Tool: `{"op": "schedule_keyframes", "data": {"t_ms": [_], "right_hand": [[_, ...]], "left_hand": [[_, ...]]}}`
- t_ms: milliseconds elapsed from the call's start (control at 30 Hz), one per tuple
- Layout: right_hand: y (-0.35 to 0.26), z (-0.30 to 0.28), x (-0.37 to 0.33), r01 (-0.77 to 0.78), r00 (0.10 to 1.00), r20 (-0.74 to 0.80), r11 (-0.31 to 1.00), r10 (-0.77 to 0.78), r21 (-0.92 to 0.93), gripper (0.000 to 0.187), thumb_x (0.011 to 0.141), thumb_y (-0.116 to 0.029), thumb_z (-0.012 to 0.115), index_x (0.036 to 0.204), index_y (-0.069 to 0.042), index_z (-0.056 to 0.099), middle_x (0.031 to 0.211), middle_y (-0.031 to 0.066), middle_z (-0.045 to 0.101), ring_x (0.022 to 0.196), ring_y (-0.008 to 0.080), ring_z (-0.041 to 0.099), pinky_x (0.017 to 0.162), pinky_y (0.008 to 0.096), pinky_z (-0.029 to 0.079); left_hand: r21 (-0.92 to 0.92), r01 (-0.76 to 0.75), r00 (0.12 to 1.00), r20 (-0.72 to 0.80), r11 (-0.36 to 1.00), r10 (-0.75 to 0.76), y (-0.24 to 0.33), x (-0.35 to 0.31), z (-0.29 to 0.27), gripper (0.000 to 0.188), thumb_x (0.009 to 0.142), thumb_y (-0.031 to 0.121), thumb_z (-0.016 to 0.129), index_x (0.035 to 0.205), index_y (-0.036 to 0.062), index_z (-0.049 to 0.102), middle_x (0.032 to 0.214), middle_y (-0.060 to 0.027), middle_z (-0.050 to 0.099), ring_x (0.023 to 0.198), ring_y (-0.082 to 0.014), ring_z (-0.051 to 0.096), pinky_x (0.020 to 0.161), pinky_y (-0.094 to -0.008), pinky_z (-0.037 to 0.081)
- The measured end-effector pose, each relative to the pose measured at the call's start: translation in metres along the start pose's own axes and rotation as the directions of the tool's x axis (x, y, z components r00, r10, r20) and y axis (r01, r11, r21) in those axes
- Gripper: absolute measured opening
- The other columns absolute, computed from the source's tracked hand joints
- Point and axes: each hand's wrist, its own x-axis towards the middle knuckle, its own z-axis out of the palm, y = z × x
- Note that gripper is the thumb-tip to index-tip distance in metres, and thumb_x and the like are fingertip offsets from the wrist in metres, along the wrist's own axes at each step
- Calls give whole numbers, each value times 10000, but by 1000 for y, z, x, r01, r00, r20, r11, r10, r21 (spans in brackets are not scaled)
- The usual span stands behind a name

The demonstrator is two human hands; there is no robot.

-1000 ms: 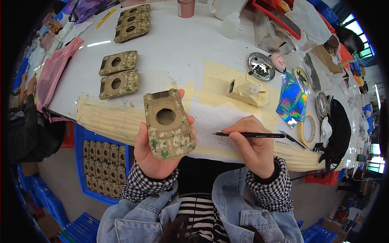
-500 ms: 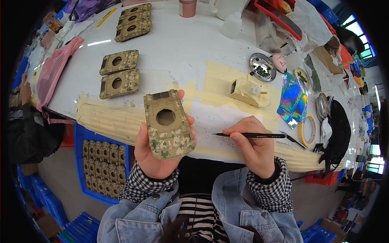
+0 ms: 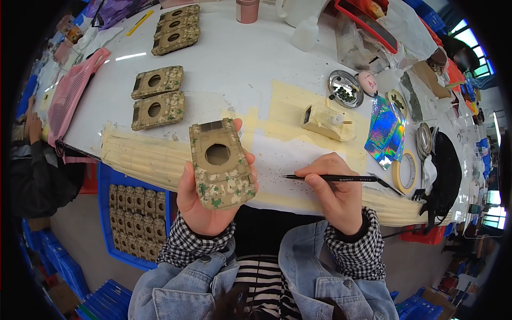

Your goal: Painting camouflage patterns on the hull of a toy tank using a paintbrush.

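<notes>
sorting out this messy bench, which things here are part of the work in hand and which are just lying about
In hand:
left hand holds camouflage hull piece
right hand holds thin black brush

Lying about:
two matching hulls
tape roll
metal dish
pink mesh basket

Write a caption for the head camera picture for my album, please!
Left hand holds a camouflage-painted model hull while the right hand grips a thin black paintbrush.

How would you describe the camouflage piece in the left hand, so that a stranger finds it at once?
Start at the white table, then come to its near edge. There the left hand holds up a flat, tan plastic plate with green camouflage patches. Unlike the similar plates lying on the table, it is lifted, its round hole facing the camera.
</notes>
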Motion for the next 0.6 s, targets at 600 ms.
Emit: {"op": "schedule_keyframes", "data": {"t_ms": [600], "right_hand": [[0,-2,-3,6,999,36,1000,-5,-9,89,819,-103,668,875,-40,697,790,61,654,783,214,541,738,323,427]], "left_hand": [[-51,15,999,31,999,-13,-1,0,-1,760,958,460,388,1455,-16,66,1274,-298,443,1030,-347,569,830,-450,527]]}}
